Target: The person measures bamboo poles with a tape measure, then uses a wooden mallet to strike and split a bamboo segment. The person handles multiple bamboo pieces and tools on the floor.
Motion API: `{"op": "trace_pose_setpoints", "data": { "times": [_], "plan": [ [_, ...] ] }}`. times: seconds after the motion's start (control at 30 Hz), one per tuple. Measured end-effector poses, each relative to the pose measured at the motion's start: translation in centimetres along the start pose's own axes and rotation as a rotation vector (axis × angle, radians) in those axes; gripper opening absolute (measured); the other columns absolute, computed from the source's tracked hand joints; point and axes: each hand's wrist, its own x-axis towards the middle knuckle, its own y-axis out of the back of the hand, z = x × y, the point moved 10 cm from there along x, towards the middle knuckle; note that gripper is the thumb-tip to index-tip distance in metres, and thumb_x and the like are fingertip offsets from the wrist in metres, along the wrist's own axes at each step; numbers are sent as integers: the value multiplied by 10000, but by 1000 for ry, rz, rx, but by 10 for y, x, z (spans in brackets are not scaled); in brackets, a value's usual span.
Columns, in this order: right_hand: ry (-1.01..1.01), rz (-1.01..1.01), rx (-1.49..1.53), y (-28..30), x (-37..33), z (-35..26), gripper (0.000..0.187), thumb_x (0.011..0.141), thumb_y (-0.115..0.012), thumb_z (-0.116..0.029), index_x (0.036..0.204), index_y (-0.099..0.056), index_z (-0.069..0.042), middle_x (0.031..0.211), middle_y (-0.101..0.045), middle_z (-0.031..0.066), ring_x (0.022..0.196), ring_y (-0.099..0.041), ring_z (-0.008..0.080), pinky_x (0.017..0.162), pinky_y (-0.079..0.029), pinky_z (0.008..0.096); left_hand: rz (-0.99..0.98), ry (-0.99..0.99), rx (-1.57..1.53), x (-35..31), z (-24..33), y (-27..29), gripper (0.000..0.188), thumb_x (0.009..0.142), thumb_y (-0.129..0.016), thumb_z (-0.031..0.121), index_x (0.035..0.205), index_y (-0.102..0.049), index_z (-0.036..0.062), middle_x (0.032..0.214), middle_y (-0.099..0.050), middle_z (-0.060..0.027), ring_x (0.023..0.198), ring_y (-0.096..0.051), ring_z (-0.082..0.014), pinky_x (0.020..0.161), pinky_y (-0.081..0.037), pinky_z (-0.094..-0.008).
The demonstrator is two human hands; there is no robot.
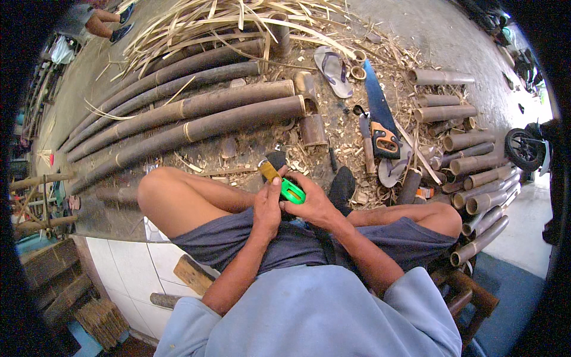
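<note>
In front of my lap I hold a small tape measure with a green case (292, 191). My right hand (313, 203) is closed round the case. The short yellow tape (269, 170) sticks out toward the far left, and my left hand (267, 208) pinches it with the thumb on top. Just past the hands a dark cloth-like thing (276, 159) lies on the ground. A hand saw (379, 101) with an orange and black handle rests farther right, beside a large knife (366, 146) with a wooden handle.
Long bamboo poles (238, 119) lie at the left, under a heap of thin strips (178, 33). Cut bamboo pieces (470, 165) are stacked at the right. Two flip-flops, one a pale sandal (333, 71), lie among wood chips. A motorcycle wheel (524, 150) stands far right. A person's legs (101, 25) show far left.
</note>
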Motion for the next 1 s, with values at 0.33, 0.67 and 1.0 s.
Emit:
{"op": "trace_pose_setpoints", "data": {
  "times": [0.33, 0.67, 1.0],
  "plan": [
    [20, -78, -548, 24, -18, 2, 596, 816, -680, -267, 1383, -527, -164, 1099, -562, 221, 1008, -607, 439, 902, -524, 489, 338, -120, -170, -2, 72, 58, 448, 1092, -411, 349, 1292, -589, -10, 1157, -675, -137, 1085, -637, -238, 999, -481, -361],
    [144, 17, -710, 122, -13, 16, 658, 743, -723, -178, 1376, -542, -172, 1178, -554, 203, 1090, -578, 425, 948, -503, 488, 533, -562, -451, 20, 289, 319, 404, 1080, -419, 330, 1266, -589, 14, 1186, -681, -135, 1087, -661, -254, 992, -545, -424],
    [152, -54, -779, 70, 54, -25, 640, 747, -744, -207, 1355, -550, -174, 1193, -565, 201, 1087, -589, 436, 929, -513, 505, 163, -239, -266, 75, 198, 280, 557, 1017, -510, 526, 1282, -584, 41, 1250, -660, -186, 1111, -644, -295, 1017, -484, -468]
  ]
}}
